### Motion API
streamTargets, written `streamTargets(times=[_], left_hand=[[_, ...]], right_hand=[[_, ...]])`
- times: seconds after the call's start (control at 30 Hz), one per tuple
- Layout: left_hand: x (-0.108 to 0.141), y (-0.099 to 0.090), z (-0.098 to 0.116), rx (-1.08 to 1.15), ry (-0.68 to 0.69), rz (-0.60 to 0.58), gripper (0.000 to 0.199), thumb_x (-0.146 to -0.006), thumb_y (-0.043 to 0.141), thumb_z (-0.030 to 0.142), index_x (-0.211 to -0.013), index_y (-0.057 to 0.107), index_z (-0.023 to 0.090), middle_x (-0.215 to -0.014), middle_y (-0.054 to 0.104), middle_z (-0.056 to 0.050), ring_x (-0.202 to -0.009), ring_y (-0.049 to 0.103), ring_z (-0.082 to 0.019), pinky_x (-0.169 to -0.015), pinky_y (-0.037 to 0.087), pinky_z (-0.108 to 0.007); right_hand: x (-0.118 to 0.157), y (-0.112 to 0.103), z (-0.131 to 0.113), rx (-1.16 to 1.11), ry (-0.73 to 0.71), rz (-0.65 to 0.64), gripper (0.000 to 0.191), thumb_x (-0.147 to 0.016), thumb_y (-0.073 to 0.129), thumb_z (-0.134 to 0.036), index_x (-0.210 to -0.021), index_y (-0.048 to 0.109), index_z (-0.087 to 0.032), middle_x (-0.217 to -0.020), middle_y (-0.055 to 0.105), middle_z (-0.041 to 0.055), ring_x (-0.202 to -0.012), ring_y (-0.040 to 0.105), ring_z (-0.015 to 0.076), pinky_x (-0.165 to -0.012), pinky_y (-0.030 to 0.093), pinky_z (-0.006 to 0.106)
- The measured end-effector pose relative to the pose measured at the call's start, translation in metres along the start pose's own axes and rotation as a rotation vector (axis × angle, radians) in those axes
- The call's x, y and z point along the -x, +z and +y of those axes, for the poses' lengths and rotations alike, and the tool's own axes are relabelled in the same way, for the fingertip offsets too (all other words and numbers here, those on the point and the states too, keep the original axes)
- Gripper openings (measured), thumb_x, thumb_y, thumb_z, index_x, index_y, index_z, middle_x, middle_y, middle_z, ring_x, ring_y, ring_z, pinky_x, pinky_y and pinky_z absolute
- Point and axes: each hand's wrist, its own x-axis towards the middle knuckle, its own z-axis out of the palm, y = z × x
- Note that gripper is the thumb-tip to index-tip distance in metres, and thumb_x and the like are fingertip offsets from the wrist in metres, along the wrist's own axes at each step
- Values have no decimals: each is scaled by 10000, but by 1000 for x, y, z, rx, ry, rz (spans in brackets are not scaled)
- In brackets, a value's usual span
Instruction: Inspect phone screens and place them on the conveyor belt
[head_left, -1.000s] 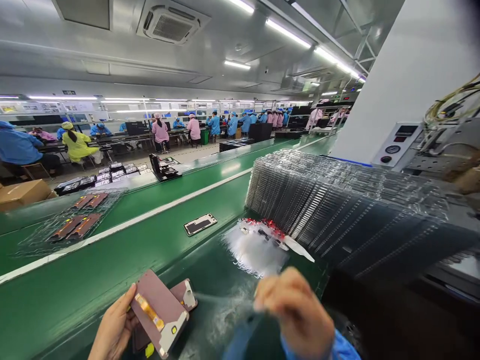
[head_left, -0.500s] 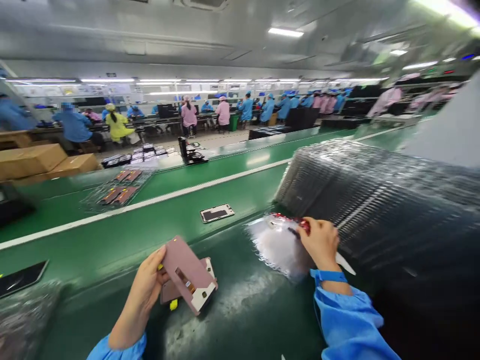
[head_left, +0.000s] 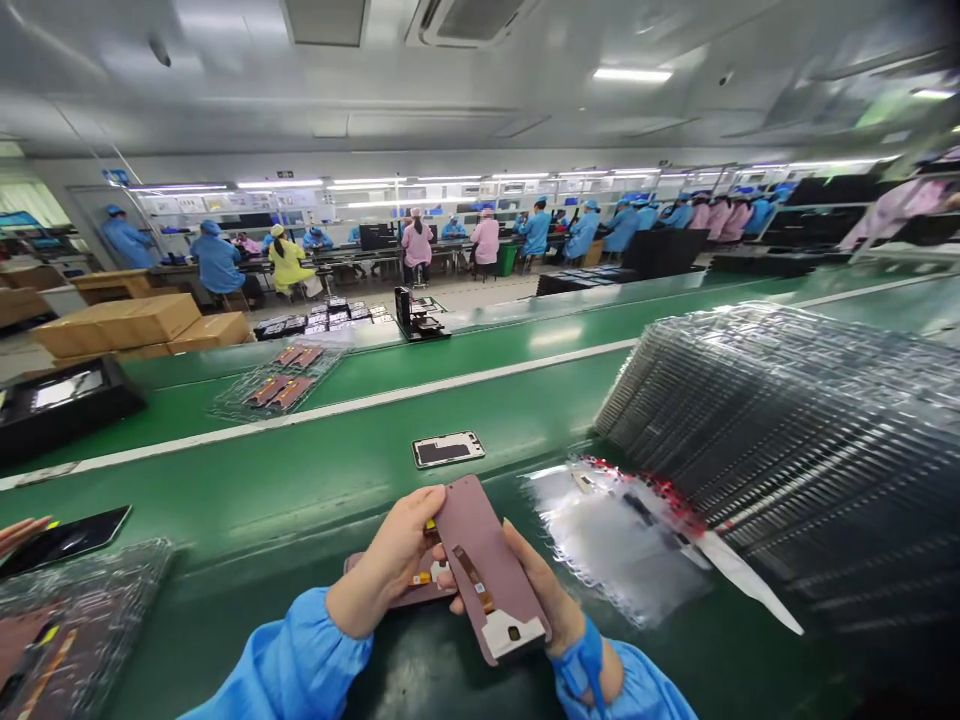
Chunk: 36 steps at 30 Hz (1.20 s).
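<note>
Between my hands a phone screen panel (head_left: 484, 560) is held up, its mauve back with a brown flex cable and a white lower strip facing me. My left hand (head_left: 405, 540) pinches its upper left side, near a yellow tab. My right hand (head_left: 544, 590) wraps its right edge; some of those fingers are hidden behind the panel. Under and behind my left hand, a second mauve screen panel (head_left: 420, 592) lies on the dark green mat. To the right of my hands sits a pile of clear plastic film (head_left: 600, 530) with red bits and a dark tool along its edge.
A tall stack of clear plastic trays (head_left: 780, 420) fills the right. A phone frame (head_left: 448, 450) lies ahead on the green bench. At left are a black phone screen (head_left: 75, 540) by another person's hand (head_left: 22, 533), and plastic trays (head_left: 105, 620) holding mauve panels.
My right hand has left the dark and red item by the film and come across to the panel. Both hands now hold the panel, which has moved right and turned more upright.
</note>
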Motion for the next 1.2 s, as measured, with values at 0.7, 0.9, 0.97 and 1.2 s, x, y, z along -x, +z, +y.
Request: streamTargets(times=[0.7,0.9,0.97,1.2], left_hand=[[-121,-136,-9,-888,407,333,629,-617,744,538,-1128,646,186,-1262,578,-115,-1239,508,-328,-1131,329,-465],[-56,-144,5,-380,414,577,759,-750,622,628,-1341,418,197,-1094,557,-90,-1057,641,-281,-907,544,-446],[-26,-142,3,-233,398,573,828,-734,648,652,-1375,368,208,-1047,598,-78,-996,677,-259,-865,567,-412],[61,-104,-27,245,295,179,785,-614,868,476,-1300,557,254,-1248,662,-125,-1184,600,-315,-930,513,-347]], right_hand=[[-10,-43,-8,-366,-148,49,722,-848,535,-713,-1188,648,-87,-1169,690,145,-788,667,177,-590,571,282],[7,-16,-15,-154,-227,132,782,-753,583,-789,-1206,683,-160,-1087,728,113,-870,700,201,-771,563,288],[10,-6,-18,-112,-265,175,643,-789,619,-718,-1188,695,-219,-1173,705,93,-944,694,212,-823,558,312],[20,16,-19,266,-444,253,679,-745,742,-604,-1340,565,-327,-1441,525,103,-1337,465,292,-1087,415,464]])
